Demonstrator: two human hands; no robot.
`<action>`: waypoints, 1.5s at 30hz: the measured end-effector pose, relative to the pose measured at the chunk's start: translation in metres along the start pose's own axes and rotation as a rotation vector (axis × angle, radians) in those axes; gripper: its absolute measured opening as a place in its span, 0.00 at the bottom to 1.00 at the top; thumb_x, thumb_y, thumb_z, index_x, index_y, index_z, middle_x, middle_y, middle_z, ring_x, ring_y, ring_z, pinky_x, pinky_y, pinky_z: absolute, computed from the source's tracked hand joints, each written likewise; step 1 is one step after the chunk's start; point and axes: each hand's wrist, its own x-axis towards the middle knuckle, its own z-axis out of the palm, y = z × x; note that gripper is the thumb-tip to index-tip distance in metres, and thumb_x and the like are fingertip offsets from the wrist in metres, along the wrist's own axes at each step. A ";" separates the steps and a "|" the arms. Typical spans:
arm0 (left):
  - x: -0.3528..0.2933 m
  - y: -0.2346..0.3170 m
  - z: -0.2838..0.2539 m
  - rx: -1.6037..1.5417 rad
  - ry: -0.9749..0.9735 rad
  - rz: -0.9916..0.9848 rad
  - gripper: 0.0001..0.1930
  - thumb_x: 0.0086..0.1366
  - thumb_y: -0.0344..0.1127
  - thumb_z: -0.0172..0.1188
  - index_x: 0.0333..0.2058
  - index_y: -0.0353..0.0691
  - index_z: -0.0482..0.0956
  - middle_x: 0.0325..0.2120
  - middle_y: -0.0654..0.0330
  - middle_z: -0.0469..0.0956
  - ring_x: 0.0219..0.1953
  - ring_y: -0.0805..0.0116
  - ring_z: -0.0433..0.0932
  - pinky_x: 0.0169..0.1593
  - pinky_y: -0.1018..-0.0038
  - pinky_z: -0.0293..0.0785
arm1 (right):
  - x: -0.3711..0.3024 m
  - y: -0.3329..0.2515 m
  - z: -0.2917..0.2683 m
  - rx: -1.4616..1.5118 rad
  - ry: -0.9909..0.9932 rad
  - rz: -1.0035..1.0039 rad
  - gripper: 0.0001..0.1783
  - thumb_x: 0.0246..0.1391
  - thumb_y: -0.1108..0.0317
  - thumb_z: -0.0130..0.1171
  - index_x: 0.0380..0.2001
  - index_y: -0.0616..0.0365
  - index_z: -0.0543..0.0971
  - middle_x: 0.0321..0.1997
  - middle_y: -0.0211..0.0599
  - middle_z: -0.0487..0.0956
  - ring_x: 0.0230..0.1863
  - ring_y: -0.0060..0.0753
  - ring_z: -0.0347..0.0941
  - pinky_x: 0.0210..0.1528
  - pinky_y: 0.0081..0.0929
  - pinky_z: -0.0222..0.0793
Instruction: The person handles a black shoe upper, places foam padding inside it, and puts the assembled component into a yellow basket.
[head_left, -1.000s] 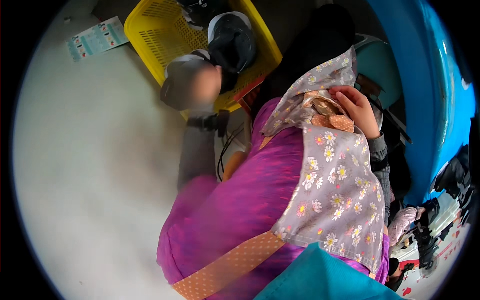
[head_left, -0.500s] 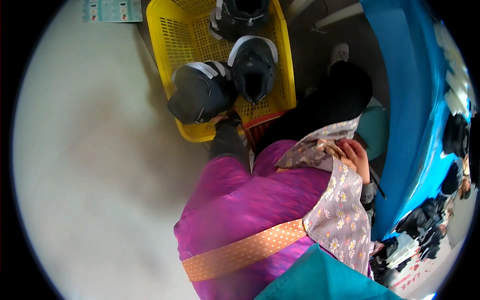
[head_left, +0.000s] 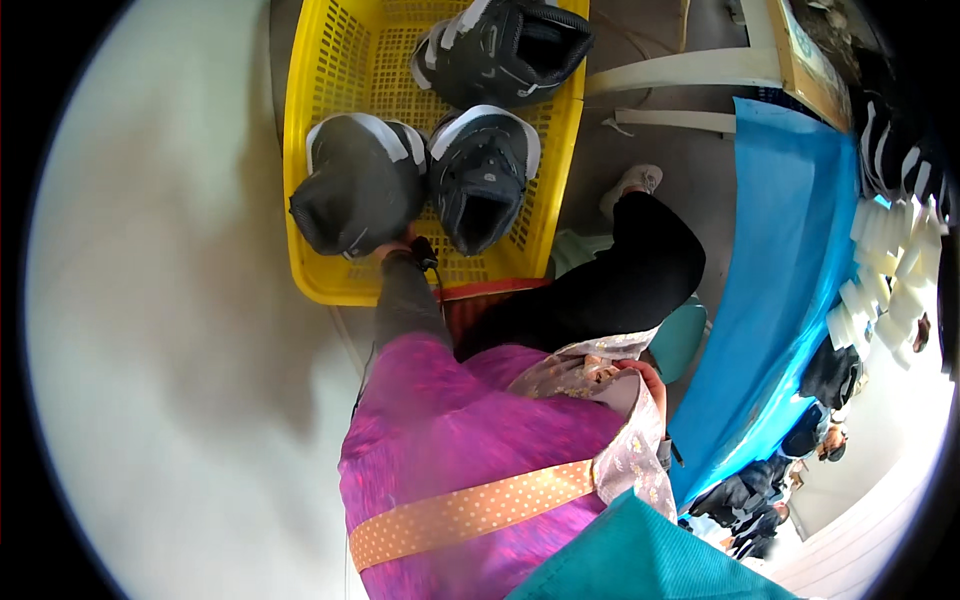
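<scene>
Three black shoes with grey-white trim lie in a yellow plastic basket (head_left: 300, 215), their openings facing up or toward me. My left hand (head_left: 397, 246) reaches into the basket's near end, against the underside of the left shoe (head_left: 360, 190). That shoe hides its fingers, so I cannot see how firmly they grip. Beside it sits the middle shoe (head_left: 485, 175), and behind them the far shoe (head_left: 500, 60) lies tilted. Down by my lap, my right hand (head_left: 648, 383) has bent fingers closed on the edge of my flowered grey apron (head_left: 640, 440).
A pale surface (head_left: 160, 300) spreads along the left. To the right hangs a blue sheet (head_left: 780, 280), with stacked white pieces (head_left: 885, 270) and dark shoe parts (head_left: 750, 500) beyond it. White bars (head_left: 690, 70) stand behind the basket. A teal stool (head_left: 685, 335) is by my leg.
My view has shifted and turned, so more of the far shoe and the white bars shows. My left hand stays at the left shoe, my right hand at the apron.
</scene>
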 end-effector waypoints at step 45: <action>0.240 0.210 0.158 -1.026 -0.304 -0.403 0.35 0.66 0.60 0.47 0.61 0.39 0.67 0.64 0.56 0.64 0.64 0.49 0.61 0.59 0.46 0.67 | 0.014 -0.015 -0.011 -0.197 0.022 0.084 0.11 0.65 0.65 0.57 0.39 0.63 0.78 0.34 0.28 0.81 0.34 0.16 0.75 0.37 0.19 0.73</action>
